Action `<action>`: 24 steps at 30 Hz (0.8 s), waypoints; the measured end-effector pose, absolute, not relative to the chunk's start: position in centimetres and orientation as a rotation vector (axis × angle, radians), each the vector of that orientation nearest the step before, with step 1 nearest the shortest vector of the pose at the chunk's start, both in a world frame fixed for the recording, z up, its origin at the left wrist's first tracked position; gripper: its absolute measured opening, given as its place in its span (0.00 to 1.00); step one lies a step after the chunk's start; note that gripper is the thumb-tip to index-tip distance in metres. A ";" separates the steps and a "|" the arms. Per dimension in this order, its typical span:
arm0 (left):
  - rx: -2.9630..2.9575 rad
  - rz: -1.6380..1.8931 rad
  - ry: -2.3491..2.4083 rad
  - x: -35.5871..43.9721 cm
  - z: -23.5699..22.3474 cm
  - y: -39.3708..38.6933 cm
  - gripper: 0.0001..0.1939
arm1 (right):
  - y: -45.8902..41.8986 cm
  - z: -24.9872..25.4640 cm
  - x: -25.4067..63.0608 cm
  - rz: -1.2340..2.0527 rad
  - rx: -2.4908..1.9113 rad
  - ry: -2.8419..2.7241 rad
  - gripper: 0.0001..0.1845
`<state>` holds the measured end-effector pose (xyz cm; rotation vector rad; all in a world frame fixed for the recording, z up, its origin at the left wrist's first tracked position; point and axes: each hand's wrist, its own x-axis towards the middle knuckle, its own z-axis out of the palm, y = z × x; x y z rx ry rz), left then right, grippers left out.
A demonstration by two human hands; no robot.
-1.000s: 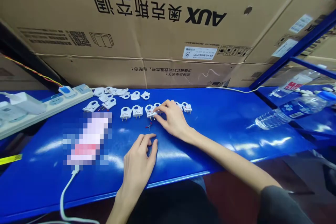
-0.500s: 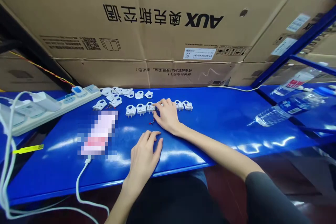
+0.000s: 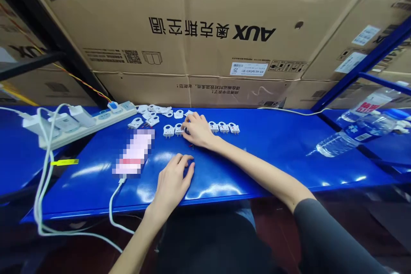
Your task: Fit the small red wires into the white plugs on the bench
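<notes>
Plugs (image 3: 224,127) both sides of R hand (image 3: 198,130), beyond L hand (image 3: 173,178).

White plug pieces (image 3: 213,127) are lined up on blue table (image 3: 276,154); row partly covered by right hand (image 3: 198,130). Left hand (image 3: 175,177) rested nearby, fingers curled.

Two bottles (image 3: 359,132), five row plugs (image 3: 224,127)

We count five white plugs plainly visible in the front row; others there are hidden. The loose pile (image 3: 154,111) overlaps too much for us to count. We also see three white chargers (image 3: 81,115), one power strip (image 3: 93,129), one yellow tag (image 3: 66,162) and one blurred phone (image 3: 135,153).
</notes>
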<state>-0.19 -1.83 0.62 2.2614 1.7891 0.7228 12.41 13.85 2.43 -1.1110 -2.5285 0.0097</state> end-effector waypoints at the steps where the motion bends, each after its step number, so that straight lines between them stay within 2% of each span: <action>1: 2.281 0.708 1.791 -0.2 0.6 -1.9 0.15 | 13.7 2.5 12.3 0.008 -1.110 -2.518 0.09; 7: 2.346 0.666 1.773 -0.1 0.4 -2.3 0.15 | 11.8 3.3 13.2 -0.020 -1.132 -2.399 0.12; 13: 2.366 0.593 1.805 0.1 0.5 -2.1 0.15 | 9.7 2.4 16.8 -0.005 -0.932 -2.360 0.09; 20: 2.405 0.393 1.847 0.3 1.4 -0.9 0.12 | 9.3 0.9 19.6 0.158 -0.801 -2.382 0.09; 24: 2.369 0.350 1.928 0.1 1.8 1.1 0.15 | 8.9 0.9 20.5 0.205 -0.867 -2.429 0.11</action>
